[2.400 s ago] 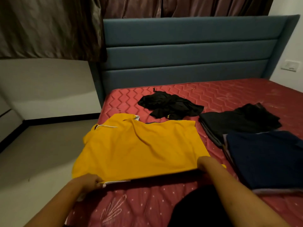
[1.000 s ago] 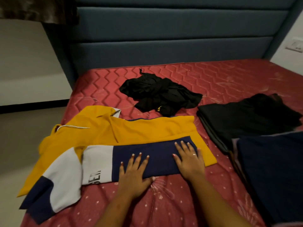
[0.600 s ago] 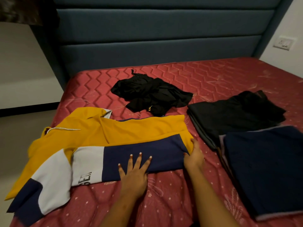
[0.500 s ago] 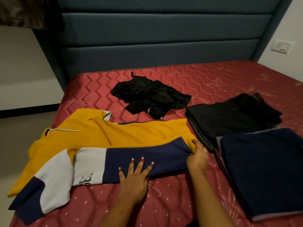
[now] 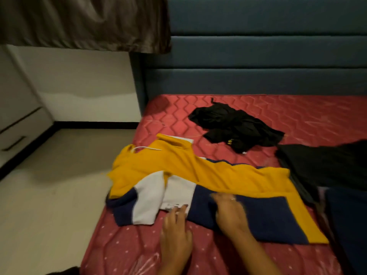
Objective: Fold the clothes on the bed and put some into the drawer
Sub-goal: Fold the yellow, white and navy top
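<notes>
Yellow hoodie (image 5: 218, 175) lies at the near left of the bed (image 5: 297, 116); our left hand (image 5: 175, 221) and right hand (image 5: 228, 210) press its navy fold, fingers straight and released; we should smooth outward, keeping edges aligned, before the next fold.

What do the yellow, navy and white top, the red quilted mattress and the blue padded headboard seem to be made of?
Yellow, navy and white top: soft knit, probably cotton jersey or fleece, matte; it drapes and creases limply.
Red quilted mattress: woven cover with slight sheen; stitched hexagon pattern catches light.
Blue padded headboard: fabric upholstery, matte; horizontal padded bands, no gloss.
</notes>
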The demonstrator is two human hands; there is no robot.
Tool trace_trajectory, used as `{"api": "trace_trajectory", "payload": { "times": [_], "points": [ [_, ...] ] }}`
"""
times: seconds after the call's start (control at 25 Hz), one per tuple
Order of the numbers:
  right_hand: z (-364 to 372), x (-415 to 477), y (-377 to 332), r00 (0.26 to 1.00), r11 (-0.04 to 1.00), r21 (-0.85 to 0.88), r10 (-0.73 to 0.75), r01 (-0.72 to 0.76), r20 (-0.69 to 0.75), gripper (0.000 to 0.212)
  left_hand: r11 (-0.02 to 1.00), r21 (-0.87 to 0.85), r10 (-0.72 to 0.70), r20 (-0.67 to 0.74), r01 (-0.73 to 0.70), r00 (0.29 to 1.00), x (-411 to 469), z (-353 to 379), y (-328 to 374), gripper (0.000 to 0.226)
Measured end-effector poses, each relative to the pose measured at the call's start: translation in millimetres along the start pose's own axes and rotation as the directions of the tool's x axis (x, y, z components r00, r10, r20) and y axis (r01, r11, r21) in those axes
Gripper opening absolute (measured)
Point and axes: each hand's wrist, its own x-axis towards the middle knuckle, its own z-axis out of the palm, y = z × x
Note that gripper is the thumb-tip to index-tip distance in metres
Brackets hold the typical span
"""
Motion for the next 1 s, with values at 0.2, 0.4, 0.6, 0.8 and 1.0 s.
{"api": "trace_trajectory", "payload": {
  "times": [0.2, 0.4, 0.6, 0.8, 1.0],
  "points": [
    [51, -1, -153, 0.86, 0.902, 0.38, -0.019, -0.205, 0.51, 0.049, 0.737, -0.051, -0.673, 0.024, 0.674, 0.739, -8, -78, -118, 0.075],
    [71, 10, -223, 0.807, 0.669, 0.617, -0.044, -0.414, 0.59, 0.02, 0.773, -0.258, -0.545, 0.199, 0.58, 0.815, 16, -91, -162, 0.083],
    [28, 46, -258, 0.723, -0.16, 0.707, -0.224, -0.689, 0.654, 0.025, 0.52, -0.66, -0.664, 0.087, 0.542, 0.743, 43, -96, -164, 0.071],
    [5, 122, -256, 0.84, -0.622, 0.672, 0.041, -0.402, 0.541, 0.038, 0.024, -0.888, -0.581, 0.362, 0.46, 0.729, 120, -139, -159, 0.079],
    [83, 140, -217, 0.855, 0.392, 0.761, 0.276, -0.517, 0.439, 0.081, 0.486, -0.668, -0.584, 0.231, 0.564, 0.778, 131, -124, -199, 0.105]
  ]
}}
